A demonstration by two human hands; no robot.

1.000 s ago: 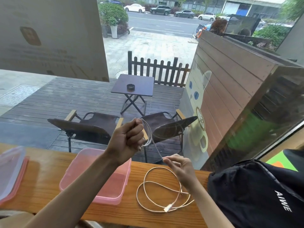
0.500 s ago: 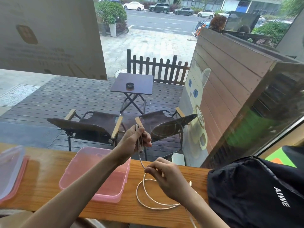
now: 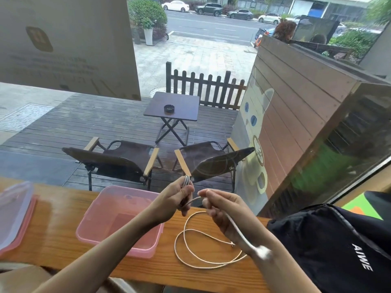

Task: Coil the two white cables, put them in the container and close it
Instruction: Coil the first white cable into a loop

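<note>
My left hand is closed around a small bundle of white cable loops that stick out above its fingers. A strand runs from that bundle to my right hand, which pinches the same cable; its free end with the plug swings below my right wrist, blurred. A second white cable lies in loose loops on the wooden counter under my hands. The open pink container stands just left of my hands, with nothing in it. Its clear lid rests at the counter's far left.
A black bag with white lettering sits on the counter at the right, close to the loose cable. A glass window rises right behind the counter; chairs and a small table stand outside.
My left hand has dropped lower with the cable bundle. My right hand has lifted off the counter toward it, drawing the cable's tail up so the plug end now swings in the air.
</note>
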